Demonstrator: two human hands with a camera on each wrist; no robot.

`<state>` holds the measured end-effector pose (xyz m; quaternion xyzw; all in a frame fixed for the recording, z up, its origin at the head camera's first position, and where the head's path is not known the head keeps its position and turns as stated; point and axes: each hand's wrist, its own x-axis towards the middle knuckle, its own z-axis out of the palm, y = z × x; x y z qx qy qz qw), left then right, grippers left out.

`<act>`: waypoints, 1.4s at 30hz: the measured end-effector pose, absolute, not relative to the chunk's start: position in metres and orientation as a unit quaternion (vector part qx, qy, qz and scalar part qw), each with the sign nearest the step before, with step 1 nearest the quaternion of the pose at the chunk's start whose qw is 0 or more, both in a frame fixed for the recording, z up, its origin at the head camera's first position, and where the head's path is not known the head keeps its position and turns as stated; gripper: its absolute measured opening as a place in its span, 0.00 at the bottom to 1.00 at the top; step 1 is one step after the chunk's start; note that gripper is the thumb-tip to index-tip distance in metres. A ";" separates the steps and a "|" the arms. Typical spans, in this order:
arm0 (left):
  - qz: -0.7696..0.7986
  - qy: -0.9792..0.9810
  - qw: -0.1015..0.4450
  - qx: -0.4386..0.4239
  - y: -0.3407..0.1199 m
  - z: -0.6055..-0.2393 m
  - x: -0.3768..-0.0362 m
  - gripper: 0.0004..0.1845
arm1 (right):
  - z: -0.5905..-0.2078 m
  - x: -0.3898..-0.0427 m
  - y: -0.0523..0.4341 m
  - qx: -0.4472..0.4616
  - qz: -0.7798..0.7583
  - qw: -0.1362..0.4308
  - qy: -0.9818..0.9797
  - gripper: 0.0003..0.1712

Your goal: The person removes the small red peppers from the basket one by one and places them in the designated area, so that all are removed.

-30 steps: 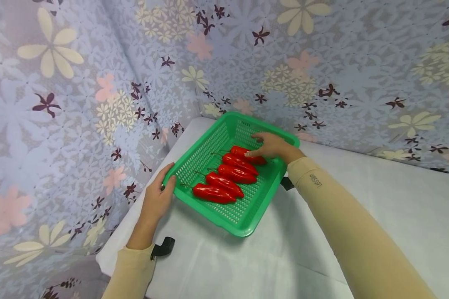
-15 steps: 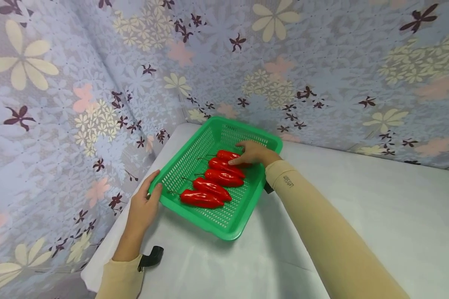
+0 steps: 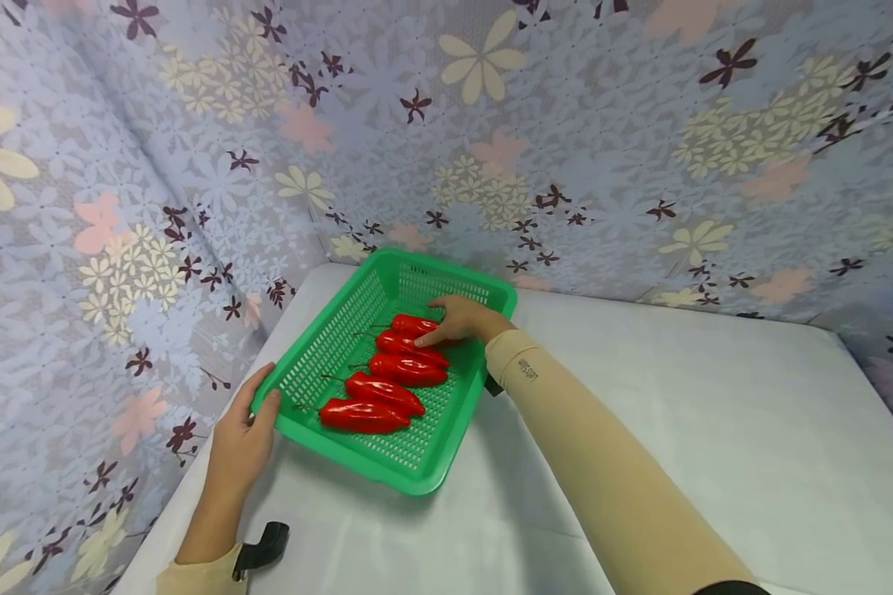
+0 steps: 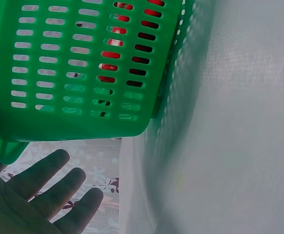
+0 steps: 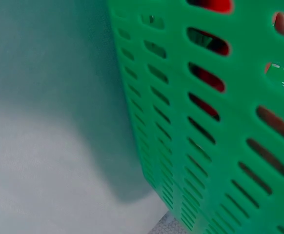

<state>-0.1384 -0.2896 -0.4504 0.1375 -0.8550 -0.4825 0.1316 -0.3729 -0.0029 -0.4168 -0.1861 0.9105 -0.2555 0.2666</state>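
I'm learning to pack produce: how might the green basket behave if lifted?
The basket is probably light for its size, with walls full of slots. It should stay fairly stiff, given its continuous rim. The glossy red peppers inside may slide if it tilts.

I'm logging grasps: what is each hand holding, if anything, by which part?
The left hand holds the green basket by the rim at its left corner. The right hand is over the farthest red pepper; whether it grips it cannot be told.
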 end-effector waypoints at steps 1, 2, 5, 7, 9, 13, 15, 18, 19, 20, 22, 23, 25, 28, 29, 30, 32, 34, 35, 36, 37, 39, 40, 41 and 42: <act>-0.481 -0.856 0.132 0.137 -0.291 -0.450 -0.137 0.27 | -0.417 -0.372 -0.005 -0.185 -0.259 0.268 0.909 0.53; -0.481 -0.856 0.133 0.137 -0.291 -0.451 -0.137 0.27 | -0.418 -0.372 -0.006 -0.182 -0.263 0.269 0.909 0.53; -0.482 -0.855 0.137 0.133 -0.292 -0.452 -0.136 0.27 | -0.418 -0.372 -0.007 -0.173 -0.275 0.272 0.906 0.53; -0.485 -0.853 0.138 0.132 -0.292 -0.453 -0.137 0.27 | -0.417 -0.371 -0.006 -0.169 -0.279 0.270 0.906 0.53; -0.488 -0.852 0.137 0.132 -0.292 -0.454 -0.138 0.27 | -0.416 -0.371 -0.005 -0.166 -0.280 0.265 0.908 0.53; -0.488 -0.852 0.135 0.135 -0.291 -0.454 -0.139 0.27 | -0.415 -0.372 -0.003 -0.164 -0.279 0.257 0.911 0.52; -0.487 -0.852 0.135 0.137 -0.290 -0.454 -0.139 0.27 | -0.415 -0.373 -0.002 -0.161 -0.274 0.257 0.913 0.52; -0.486 -0.852 0.136 0.140 -0.289 -0.454 -0.140 0.27 | -0.415 -0.375 -0.002 -0.155 -0.269 0.262 0.914 0.52; -0.487 -0.851 0.137 0.141 -0.289 -0.453 -0.140 0.27 | -0.415 -0.376 -0.002 -0.154 -0.268 0.263 0.914 0.53; -0.487 -0.851 0.138 0.141 -0.289 -0.453 -0.140 0.27 | -0.415 -0.377 -0.002 -0.151 -0.269 0.265 0.914 0.53; -0.486 -0.851 0.140 0.142 -0.288 -0.453 -0.140 0.27 | -0.416 -0.378 -0.002 -0.152 -0.272 0.266 0.912 0.54; -0.485 -0.851 0.141 0.142 -0.288 -0.453 -0.140 0.27 | -0.416 -0.378 -0.002 -0.153 -0.273 0.266 0.912 0.54; -0.485 -0.851 0.141 0.142 -0.288 -0.453 -0.140 0.27 | -0.416 -0.378 -0.002 -0.154 -0.275 0.265 0.911 0.54; -0.484 -0.852 0.140 0.141 -0.288 -0.452 -0.140 0.27 | -0.416 -0.378 -0.002 -0.156 -0.276 0.263 0.911 0.54; -0.484 -0.852 0.140 0.140 -0.288 -0.452 -0.140 0.27 | -0.416 -0.377 -0.003 -0.157 -0.276 0.263 0.911 0.54; -0.484 -0.852 0.140 0.140 -0.288 -0.452 -0.140 0.27 | -0.416 -0.377 -0.003 -0.158 -0.275 0.262 0.912 0.54; -0.484 -0.852 0.141 0.138 -0.288 -0.452 -0.140 0.27 | -0.415 -0.376 -0.002 -0.163 -0.274 0.260 0.911 0.54; -0.484 -0.852 0.143 0.138 -0.288 -0.452 -0.140 0.27 | -0.415 -0.375 -0.002 -0.167 -0.282 0.258 0.909 0.54; -0.484 -0.852 0.143 0.138 -0.288 -0.452 -0.140 0.27 | -0.415 -0.375 -0.002 -0.168 -0.292 0.258 0.905 0.54; -0.484 -0.852 0.144 0.138 -0.288 -0.453 -0.140 0.27 | -0.414 -0.374 -0.001 -0.170 -0.303 0.260 0.901 0.53; -0.484 -0.852 0.144 0.138 -0.289 -0.453 -0.140 0.27 | -0.413 -0.373 -0.001 -0.173 -0.315 0.261 0.896 0.53; -0.484 -0.852 0.144 0.139 -0.289 -0.453 -0.140 0.27 | -0.412 -0.372 0.000 -0.178 -0.338 0.264 0.886 0.51; -0.483 -0.852 0.143 0.139 -0.289 -0.454 -0.141 0.27 | -0.412 -0.372 0.001 -0.181 -0.347 0.264 0.882 0.50; -0.483 -0.852 0.142 0.141 -0.289 -0.454 -0.141 0.27 | -0.412 -0.371 0.002 -0.184 -0.351 0.262 0.880 0.49; -0.483 -0.853 0.140 0.141 -0.289 -0.455 -0.141 0.27 | -0.411 -0.371 0.002 -0.186 -0.355 0.260 0.878 0.48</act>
